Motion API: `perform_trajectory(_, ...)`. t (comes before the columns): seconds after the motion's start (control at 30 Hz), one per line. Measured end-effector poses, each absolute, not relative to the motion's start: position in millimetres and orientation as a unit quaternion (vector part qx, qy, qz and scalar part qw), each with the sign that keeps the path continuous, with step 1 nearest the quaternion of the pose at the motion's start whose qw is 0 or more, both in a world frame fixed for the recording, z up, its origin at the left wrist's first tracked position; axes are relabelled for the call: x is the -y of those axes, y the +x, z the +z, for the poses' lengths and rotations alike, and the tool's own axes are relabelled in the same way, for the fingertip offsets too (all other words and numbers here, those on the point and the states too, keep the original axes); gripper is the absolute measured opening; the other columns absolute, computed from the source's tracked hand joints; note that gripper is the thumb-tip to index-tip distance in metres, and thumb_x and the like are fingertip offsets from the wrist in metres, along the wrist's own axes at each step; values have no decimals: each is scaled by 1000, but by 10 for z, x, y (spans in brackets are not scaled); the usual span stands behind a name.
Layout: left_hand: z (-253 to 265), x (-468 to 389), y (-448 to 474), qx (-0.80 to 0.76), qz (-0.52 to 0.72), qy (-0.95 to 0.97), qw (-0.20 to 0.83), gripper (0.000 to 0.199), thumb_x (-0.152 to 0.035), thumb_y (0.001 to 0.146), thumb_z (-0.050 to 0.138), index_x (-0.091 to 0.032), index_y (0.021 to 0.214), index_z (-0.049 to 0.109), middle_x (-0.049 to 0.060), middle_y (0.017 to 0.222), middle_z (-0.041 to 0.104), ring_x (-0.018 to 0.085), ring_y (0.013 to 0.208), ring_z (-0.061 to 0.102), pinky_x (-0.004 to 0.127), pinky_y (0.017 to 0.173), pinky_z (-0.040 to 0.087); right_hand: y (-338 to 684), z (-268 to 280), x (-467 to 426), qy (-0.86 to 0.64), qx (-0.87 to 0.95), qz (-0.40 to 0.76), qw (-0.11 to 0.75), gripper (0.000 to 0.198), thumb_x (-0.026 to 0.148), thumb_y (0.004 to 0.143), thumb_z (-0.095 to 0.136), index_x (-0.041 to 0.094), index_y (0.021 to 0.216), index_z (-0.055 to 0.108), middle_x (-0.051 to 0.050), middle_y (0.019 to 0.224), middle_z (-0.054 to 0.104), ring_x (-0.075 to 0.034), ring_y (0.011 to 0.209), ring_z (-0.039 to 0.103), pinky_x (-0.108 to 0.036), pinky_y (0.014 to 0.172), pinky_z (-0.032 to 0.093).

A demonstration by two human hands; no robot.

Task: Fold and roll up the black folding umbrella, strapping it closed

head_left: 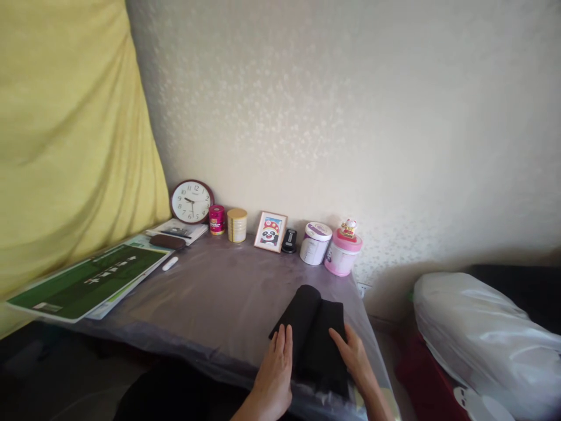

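A black sheet of soft material (323,345), partly rolled or folded over, lies at the table's front right corner. Along its left side my left hand (276,368) rests flat with its fingers stretched out together. My right hand (356,356) touches the right edge, thumb apart from the other fingers and laid on the black surface. Whether the material is a cloth or a thin mat I cannot tell. Its lower end reaches the near edge of the table.
Against the wall stand a clock (191,202), a pink tin (216,220), a yellow canister (237,225), a framed panda picture (270,232) and two tubs (315,244). A green poster (92,282) covers the table's left. White plastic wrapping (486,333) bulges at right.
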State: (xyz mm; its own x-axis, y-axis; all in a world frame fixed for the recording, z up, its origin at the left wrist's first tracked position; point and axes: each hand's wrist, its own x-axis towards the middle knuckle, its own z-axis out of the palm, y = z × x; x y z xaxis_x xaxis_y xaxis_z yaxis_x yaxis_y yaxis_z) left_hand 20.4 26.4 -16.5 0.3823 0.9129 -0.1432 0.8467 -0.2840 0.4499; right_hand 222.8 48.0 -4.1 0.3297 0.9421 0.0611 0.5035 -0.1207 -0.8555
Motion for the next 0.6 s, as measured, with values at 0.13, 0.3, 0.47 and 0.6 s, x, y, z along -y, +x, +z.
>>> perform_trajectory(0.13, -163, -249, 206, -554, 75, 800, 218, 99, 11, 52, 41, -10, 140, -1, 16, 149, 3, 25, 137, 11, 33, 110, 23, 1997, 155, -624, -598, 507, 386, 486, 41, 50, 69, 59, 17, 93, 61, -6, 87, 69, -26, 85, 63, -33, 70, 51)
perform_trajectory(0.3, -290, -285, 241, -557, 79, 801, 204, 100, 8, 49, 44, -6, 139, 4, 18, 148, 5, 27, 137, 11, 35, 111, 23, 1709, 175, -895, -543, 481, 441, 529, 41, 48, 67, 65, 16, 91, 62, -6, 83, 69, -24, 81, 64, -34, 72, 51)
perform_trajectory(0.47, -423, -329, 251, -545, 123, 805, 198, 98, 3, 48, 47, -6, 140, 11, 17, 148, 8, 28, 136, 12, 39, 111, 23, 1564, -41, -1105, -551, 499, 416, 524, 37, 47, 66, 64, 17, 88, 62, -4, 77, 68, -21, 72, 63, -32, 64, 51)
perform_trajectory(0.6, -427, -343, 209, -532, 144, 808, 206, 92, 1, 50, 45, -3, 138, 19, 16, 149, 10, 26, 137, 10, 37, 112, 21, 1567, -166, -1204, -605, 547, 328, 475, 31, 44, 67, 62, 17, 83, 63, 0, 65, 63, -18, 63, 58, -29, 57, 47)
